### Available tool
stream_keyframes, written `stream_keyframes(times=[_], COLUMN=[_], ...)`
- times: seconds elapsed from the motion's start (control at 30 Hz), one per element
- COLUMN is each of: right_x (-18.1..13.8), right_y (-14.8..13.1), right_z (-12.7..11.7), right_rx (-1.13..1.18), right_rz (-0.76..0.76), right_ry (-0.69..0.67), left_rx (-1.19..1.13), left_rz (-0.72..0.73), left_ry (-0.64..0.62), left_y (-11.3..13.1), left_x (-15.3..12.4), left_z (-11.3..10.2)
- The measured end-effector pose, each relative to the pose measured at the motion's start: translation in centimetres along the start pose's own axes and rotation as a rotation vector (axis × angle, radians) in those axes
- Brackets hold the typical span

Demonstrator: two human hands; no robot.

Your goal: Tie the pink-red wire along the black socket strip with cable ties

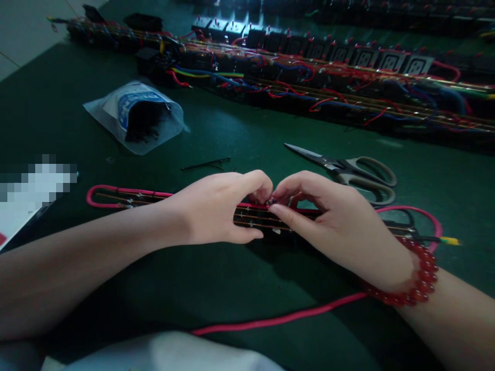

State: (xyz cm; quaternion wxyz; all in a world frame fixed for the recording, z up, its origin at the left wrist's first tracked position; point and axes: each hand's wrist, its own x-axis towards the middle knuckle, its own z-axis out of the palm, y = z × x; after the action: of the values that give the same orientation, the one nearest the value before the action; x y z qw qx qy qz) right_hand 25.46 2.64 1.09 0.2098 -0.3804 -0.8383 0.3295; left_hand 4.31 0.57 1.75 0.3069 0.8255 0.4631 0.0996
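Observation:
A long narrow wired strip (pixel 247 216) with bare metal rails and a red cable (pixel 101 188) along it lies crosswise before me. My left hand (pixel 216 206) is closed round its middle, thumb on the near side and fingers at the far edge. My right hand (pixel 328 211), with a red bead bracelet (pixel 421 278) at the wrist, pinches a small dark piece at the red cable; it looks like a black cable tie (pixel 271 201). The two hands' fingertips nearly meet there. My fingers partly hide this spot. Loose black cable ties (pixel 207 164) lie just beyond the strip.
Scissors (pixel 332 164) lie beyond my right hand, blades pointing left. An open plastic bag (pixel 112 116) of black cable ties lies at the back left. Longer wired strips with sockets (pixel 363 57) stretch across the far side of the green table (pixel 174 288). Red cable also runs near me.

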Motion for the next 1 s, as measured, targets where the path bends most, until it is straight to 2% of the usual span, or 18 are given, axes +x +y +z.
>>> stream_keyframes(times=[0.53,0.83,1.0], right_x=[0.24,0.14,0.24], right_y=[-0.36,-0.08,0.05], right_z=[-0.30,-0.03,0.03], right_rx=[0.008,-0.008,-0.023], right_rz=[0.030,0.062,0.030], right_ry=[-0.040,-0.063,-0.062], left_rx=[0.005,-0.066,-0.079], left_rz=[-0.005,0.010,0.032], left_ry=[-0.021,0.007,0.019], left_y=[0.15,-0.20,-0.31], left_x=[0.06,-0.10,-0.09], left_z=[-0.04,0.22,0.31])
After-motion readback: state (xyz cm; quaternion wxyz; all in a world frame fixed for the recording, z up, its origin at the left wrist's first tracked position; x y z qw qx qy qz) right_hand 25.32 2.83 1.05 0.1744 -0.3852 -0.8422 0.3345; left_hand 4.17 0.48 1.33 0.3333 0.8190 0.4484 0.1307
